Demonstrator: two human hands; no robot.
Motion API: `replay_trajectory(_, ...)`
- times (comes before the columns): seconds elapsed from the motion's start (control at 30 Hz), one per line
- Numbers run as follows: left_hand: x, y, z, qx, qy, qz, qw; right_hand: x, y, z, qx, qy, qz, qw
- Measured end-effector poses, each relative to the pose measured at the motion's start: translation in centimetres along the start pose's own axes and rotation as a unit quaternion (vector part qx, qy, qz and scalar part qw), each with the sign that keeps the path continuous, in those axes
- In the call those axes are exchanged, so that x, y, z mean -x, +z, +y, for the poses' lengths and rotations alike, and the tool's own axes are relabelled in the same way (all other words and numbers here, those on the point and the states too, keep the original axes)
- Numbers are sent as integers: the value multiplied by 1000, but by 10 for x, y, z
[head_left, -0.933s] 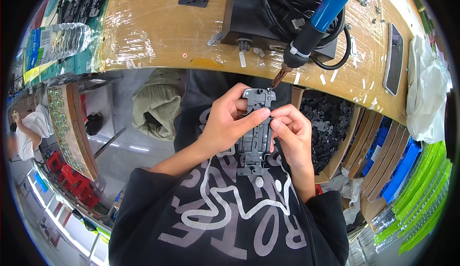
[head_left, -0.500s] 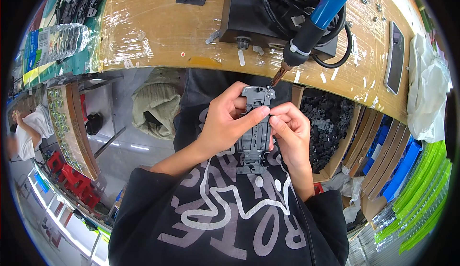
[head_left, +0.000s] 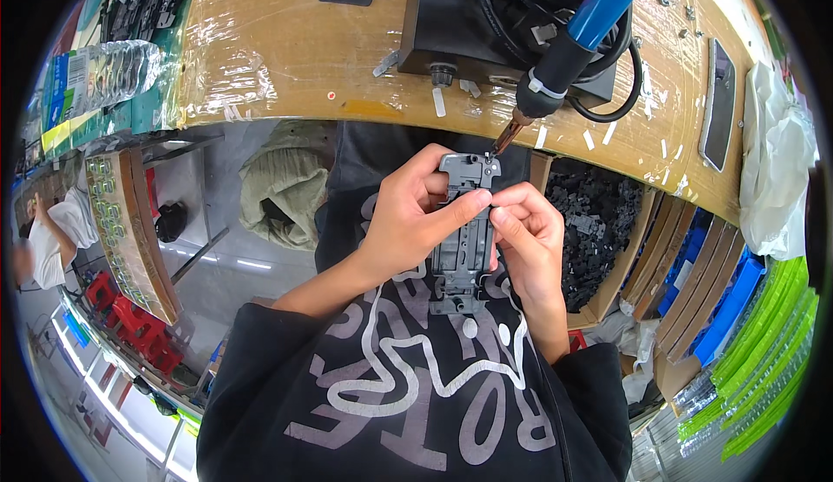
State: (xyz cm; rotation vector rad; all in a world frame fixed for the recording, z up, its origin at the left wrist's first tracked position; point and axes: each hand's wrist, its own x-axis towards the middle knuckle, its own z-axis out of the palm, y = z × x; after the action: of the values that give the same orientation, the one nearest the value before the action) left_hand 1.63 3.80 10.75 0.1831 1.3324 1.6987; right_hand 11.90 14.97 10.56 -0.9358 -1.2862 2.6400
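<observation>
Below the bench edge, at the centre of the head view, both hands raise a long grey plastic part (head_left: 464,239) upright over the lap. The left hand (head_left: 408,222) comes in from eight o'clock and wraps the part's left flank, its fingers clenched around the body and its thumb laid across the face, so the piece probably cannot twist. The right hand (head_left: 529,239) sits at three o'clock of the part, its fingertips (head_left: 501,220) pinched against the right edge just under the head; whether something small sits between them I cannot tell.

At one o'clock from the part hangs a powered screwdriver (head_left: 577,44) with a blue and black barrel, its bit (head_left: 503,139) pointing down and left, ending just above the part's top end. The part seems lifted so that its top meets that fixed tip, rather than the tool being carried to the part; neither hand touches the tool.

At twelve o'clock runs the tape-covered wooden bench (head_left: 278,57), bearing a black box (head_left: 451,22) with coiled cables, handy behind the tool. A clear water bottle (head_left: 104,70) lies at ten o'clock, well apart from the work. At three o'clock, near the right elbow, an open carton of dark small parts (head_left: 599,230) stands within reach. Farther right, blue and green trays (head_left: 746,317) lean in stacks.
</observation>
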Motion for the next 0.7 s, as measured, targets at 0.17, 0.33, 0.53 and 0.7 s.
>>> replay_trajectory(0.17, 0, 1, 2, 4, -3, 1, 1000, 0, 0, 0, 1, -2, 2, 1000)
replay_trajectory(0.33, -1, -1, 0, 4, -7, -4, 1000, -1, -2, 0, -9, -5, -9, 1000)
replay_trajectory(0.53, -2, 0, 4, 6, -13, -5, 1000, -1, -2, 0, -7, -1, -10, 1000)
replay_trajectory(0.7, -2, -1, 2, 3, -11, -8, 1000, -2, -3, 0, -12, 1, -14, 1000)
